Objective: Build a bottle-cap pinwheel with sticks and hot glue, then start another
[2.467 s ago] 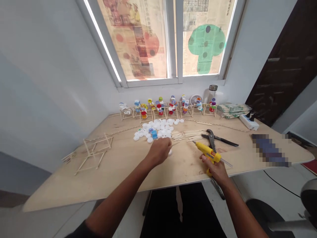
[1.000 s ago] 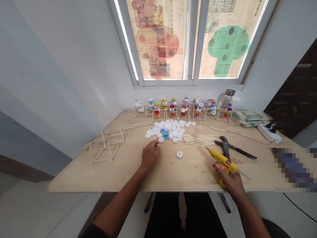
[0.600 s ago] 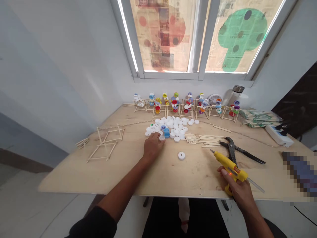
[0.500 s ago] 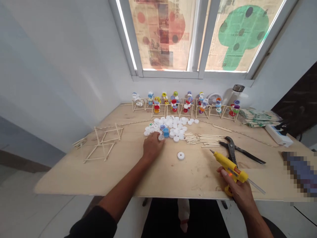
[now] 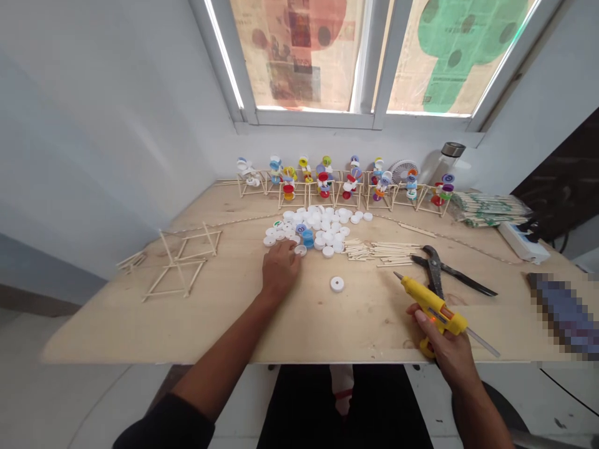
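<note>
The left hand [image 5: 279, 269] is resting palm down on the plywood tabletop [image 5: 140, 337], fingers half curled at the near edge of a heap of white plastic bottle caps [image 5: 318, 227]. It is reaching toward one loose cap [image 5: 300, 250], but the hand's angle makes it impossible to tell whether it has hold of anything. The right hand [image 5: 442, 337] is gripping the handle of a yellow hot glue gun [image 5: 433, 310] near the front edge, with the nozzle pointing toward the upper left and a clear glue stick [image 5: 484, 343] jutting from the back, seemingly keeping the gun ready for use. A single white cap disc [image 5: 337, 284] is sitting apart between the hands, apparently placed where it is easy to reach. Short craft sticks [image 5: 388, 254] are lying in tidy rows right of the heap, beside water pump pliers [image 5: 435, 269], which are perhaps serving to cut them. Colorful bottle-cap figures [image 5: 322, 187] are standing on stick frames along the back, below the window, while bare stick frames [image 5: 185, 259] are lying at the left.
</note>
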`<state>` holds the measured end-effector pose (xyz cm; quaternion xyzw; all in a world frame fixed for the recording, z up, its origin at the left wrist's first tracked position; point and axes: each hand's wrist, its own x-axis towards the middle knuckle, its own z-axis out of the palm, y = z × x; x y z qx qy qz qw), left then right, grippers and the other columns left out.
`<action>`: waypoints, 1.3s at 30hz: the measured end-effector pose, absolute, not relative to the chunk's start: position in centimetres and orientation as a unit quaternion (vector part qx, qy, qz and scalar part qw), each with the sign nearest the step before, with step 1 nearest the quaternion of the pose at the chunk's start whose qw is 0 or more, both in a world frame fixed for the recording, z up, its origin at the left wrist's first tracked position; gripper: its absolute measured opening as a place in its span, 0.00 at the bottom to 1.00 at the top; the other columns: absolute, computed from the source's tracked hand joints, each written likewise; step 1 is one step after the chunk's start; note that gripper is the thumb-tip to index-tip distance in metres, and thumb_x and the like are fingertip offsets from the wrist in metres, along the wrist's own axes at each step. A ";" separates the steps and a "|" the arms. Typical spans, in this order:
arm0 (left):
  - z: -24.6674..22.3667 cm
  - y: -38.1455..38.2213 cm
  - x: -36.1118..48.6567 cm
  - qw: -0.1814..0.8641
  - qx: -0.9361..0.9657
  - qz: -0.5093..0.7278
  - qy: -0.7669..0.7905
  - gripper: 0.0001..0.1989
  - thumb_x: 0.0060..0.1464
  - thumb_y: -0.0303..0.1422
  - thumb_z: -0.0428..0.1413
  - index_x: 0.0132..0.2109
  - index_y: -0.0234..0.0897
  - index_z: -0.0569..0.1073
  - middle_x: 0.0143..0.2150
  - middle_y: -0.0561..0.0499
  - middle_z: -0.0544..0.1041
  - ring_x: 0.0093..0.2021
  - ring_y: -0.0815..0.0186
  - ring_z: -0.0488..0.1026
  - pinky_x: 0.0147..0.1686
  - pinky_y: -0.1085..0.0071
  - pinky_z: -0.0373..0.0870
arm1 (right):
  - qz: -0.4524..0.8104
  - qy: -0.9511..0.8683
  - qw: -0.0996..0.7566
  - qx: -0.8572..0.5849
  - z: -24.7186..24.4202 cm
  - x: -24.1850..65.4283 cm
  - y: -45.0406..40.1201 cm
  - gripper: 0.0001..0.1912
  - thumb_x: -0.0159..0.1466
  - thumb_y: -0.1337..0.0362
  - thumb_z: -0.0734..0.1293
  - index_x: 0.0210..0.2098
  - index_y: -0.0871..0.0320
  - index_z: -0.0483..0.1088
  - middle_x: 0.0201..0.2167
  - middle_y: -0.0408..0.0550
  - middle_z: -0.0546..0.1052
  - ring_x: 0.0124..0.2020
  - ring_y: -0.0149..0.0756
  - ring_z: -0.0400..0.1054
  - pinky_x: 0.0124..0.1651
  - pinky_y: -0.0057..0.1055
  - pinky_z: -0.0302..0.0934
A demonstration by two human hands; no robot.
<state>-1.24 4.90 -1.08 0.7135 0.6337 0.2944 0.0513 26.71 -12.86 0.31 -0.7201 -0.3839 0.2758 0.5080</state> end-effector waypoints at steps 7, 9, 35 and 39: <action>0.2 2.4 0.6 0.069 0.765 0.330 0.549 0.09 0.54 0.29 0.49 0.42 0.40 0.71 0.42 0.47 0.76 0.48 0.58 0.69 0.49 0.63 0.63 | 0.264 -0.399 0.494 -0.726 0.6 26.6 -12.9 0.23 0.53 0.44 0.66 0.33 0.58 0.75 0.34 0.50 0.78 0.35 0.41 0.72 0.26 0.27 0.64; 0.5 1.9 1.3 0.089 0.774 0.332 0.532 0.08 0.54 0.29 0.49 0.40 0.39 0.71 0.40 0.48 0.77 0.46 0.59 0.70 0.47 0.63 0.63 | 0.273 -0.396 0.489 -0.728 0.6 26.6 -12.8 0.23 0.53 0.44 0.67 0.33 0.58 0.75 0.34 0.49 0.78 0.34 0.40 0.71 0.25 0.26 0.63; 2.5 8.9 11.8 0.087 0.925 0.081 0.361 0.20 0.50 0.42 0.57 0.48 0.40 0.69 0.51 0.45 0.72 0.55 0.55 0.65 0.56 0.56 0.52 | 0.309 -0.373 0.525 -0.700 1.2 26.4 -12.8 0.23 0.51 0.44 0.69 0.32 0.58 0.75 0.34 0.51 0.79 0.38 0.44 0.73 0.37 0.31 0.68; 2.0 9.3 12.1 0.087 0.932 0.068 0.346 0.17 0.48 0.42 0.58 0.45 0.41 0.71 0.48 0.46 0.74 0.50 0.55 0.68 0.51 0.60 0.59 | 0.296 -0.387 0.526 -0.697 1.2 26.4 -12.8 0.24 0.51 0.42 0.68 0.31 0.58 0.76 0.34 0.51 0.79 0.39 0.45 0.73 0.37 0.31 0.68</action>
